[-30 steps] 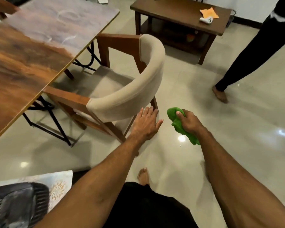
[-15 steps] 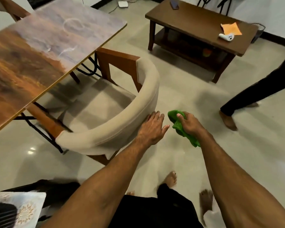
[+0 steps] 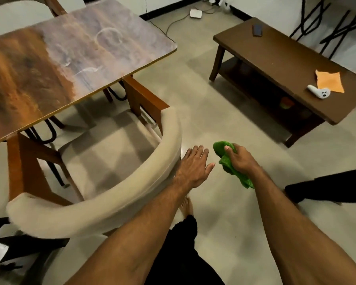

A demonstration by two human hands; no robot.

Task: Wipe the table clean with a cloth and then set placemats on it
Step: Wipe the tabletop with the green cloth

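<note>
**Cloth gripped, chair touched**

Right hand (image 3: 239, 160) clamped around crumpled green cloth (image 3: 227, 161), held above pale tiled floor (image 3: 224, 112), well apart from glossy wood-grain desk (image 3: 60, 64). Left hand (image 3: 193, 166) flat, fingers spread, resting against curved beige upholstered back of wooden chair (image 3: 103, 208) beside desk.

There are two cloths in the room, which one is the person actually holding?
The green cloth, bunched in the right hand over the floor. The orange cloth lies flat and untouched on the low table, next to a white controller.
</note>
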